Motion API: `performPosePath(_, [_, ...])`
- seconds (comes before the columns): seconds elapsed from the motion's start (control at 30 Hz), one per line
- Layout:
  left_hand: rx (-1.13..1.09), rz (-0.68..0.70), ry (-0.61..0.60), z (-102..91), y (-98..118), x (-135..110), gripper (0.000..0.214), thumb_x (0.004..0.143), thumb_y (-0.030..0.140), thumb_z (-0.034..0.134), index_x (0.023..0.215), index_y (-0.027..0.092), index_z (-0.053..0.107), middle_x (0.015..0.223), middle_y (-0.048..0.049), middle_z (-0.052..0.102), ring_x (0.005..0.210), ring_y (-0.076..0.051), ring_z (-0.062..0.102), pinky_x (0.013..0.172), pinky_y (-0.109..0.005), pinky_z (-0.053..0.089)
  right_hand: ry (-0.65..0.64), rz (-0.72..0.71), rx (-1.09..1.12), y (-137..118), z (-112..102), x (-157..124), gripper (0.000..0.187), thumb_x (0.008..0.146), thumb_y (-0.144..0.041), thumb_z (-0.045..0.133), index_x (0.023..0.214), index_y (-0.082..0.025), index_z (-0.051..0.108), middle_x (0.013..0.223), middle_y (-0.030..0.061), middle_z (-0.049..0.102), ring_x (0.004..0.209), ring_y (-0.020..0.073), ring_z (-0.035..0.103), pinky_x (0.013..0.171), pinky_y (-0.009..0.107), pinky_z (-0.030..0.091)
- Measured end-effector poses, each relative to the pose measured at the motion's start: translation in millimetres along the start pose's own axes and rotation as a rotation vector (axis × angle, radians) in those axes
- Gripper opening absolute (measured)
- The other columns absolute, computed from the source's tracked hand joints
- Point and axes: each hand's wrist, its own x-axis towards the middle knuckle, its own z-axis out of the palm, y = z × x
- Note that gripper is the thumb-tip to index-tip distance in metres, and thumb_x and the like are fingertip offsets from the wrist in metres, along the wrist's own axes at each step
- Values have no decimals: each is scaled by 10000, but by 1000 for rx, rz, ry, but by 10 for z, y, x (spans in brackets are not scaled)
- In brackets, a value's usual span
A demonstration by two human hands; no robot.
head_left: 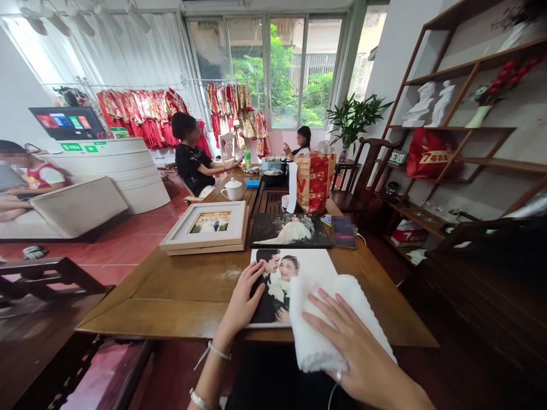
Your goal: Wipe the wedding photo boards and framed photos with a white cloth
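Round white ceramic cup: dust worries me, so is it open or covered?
Covered: a white knobbed lid sits on the cup.

There's a flat, rectangular couple's photo panel (272, 291) face up at the near edge of the brown wooden counter (188, 293), a fluffy white cloth (363, 302) partly covering it and overhanging that edge.

white lidded cup (233, 191) | red-and-tan bag (315, 183) | leafy plant (356, 121) near window (286, 74) | red garments (139, 117) hanging | white figurines (420, 102) on shelf (478, 130)
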Motion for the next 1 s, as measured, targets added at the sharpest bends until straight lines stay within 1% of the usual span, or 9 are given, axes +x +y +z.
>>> performPosePath(0.1, [0, 8, -10, -3, -6, -1, 403, 907, 242, 458, 1306, 261, 512, 1441, -54, 446, 1381, -225, 307, 1144, -487, 230, -16, 13, 12, 71, -40, 46, 697, 776, -256, 571, 1428, -331, 334, 1541, -9, 223, 1421, 238, 133, 1156, 482, 100])
performPosePath(0.23, [2, 11, -16, -8, -16, 3, 398, 910, 250, 454, 1302, 267, 516, 1434, -51, 455, 1382, -225, 308, 1142, -492, 232, 2, 62, -2, 414, -107, 405, 761, 719, -201, 562, 1438, -293, 329, 1521, 13, 279, 1416, 241, 160, 1149, 487, 96])
performPosePath(0.37, [2, 11, -22, -6, -32, 7, 405, 911, 253, 453, 1312, 265, 505, 1437, -54, 451, 1383, -224, 303, 1142, -496, 229, 36, 146, -39, 785, -172, 811, 738, 712, -194, 545, 1421, -286, 361, 1509, 32, 310, 1405, 251, 199, 1128, 541, 96])
performPosePath(0.5, [-2, 7, -11, 7, -36, 12, 405, 909, 255, 455, 1311, 263, 505, 1433, -57, 455, 1380, -223, 310, 1142, -498, 226, 57, 201, -57, 965, -192, 994, 672, 760, -192, 501, 1415, -270, 372, 1504, 42, 322, 1404, 239, 206, 1124, 548, 102])
performPosePath(0.63, [-4, -3, 11, 20, -30, 15, 393, 902, 256, 462, 1290, 259, 524, 1422, -60, 468, 1375, -224, 321, 1139, -495, 237, 79, 194, -88, 842, -107, 834, 697, 752, -187, 504, 1426, -281, 353, 1519, 28, 287, 1415, 247, 160, 1129, 549, 79])
performPosePath(0.73, [-3, -3, 18, 23, -29, 13, 390, 901, 253, 462, 1286, 261, 528, 1421, -60, 469, 1372, -225, 328, 1136, -493, 246, 90, 149, -112, 565, -15, 529, 752, 722, -175, 523, 1436, -304, 327, 1530, 14, 260, 1420, 252, 133, 1136, 542, 68])
performPosePath(0.87, [3, 8, 20, 21, -32, 7, 397, 901, 240, 463, 1293, 265, 521, 1424, -57, 467, 1370, -222, 329, 1137, -485, 246, 38, 76, -85, 160, 47, 120, 818, 714, -190, 552, 1461, -329, 249, 1548, -4, 203, 1425, 257, 96, 1142, 537, 31])
performPosePath(0.93, [1, 10, 17, 18, -33, 6, 400, 903, 235, 460, 1297, 272, 517, 1427, -51, 462, 1372, -220, 324, 1139, -483, 243, 7, 35, -53, 54, 37, 26, 812, 731, -215, 563, 1461, -349, 234, 1550, -17, 192, 1425, 255, 99, 1144, 531, 25])
performPosePath(1.0, [-4, 10, 11, 13, -34, 8, 400, 903, 234, 460, 1298, 273, 517, 1430, -49, 459, 1374, -221, 321, 1139, -486, 239, -10, 24, -25, 52, 4, 45, 800, 732, -208, 565, 1452, -366, 254, 1546, -26, 207, 1422, 246, 123, 1147, 515, 42])
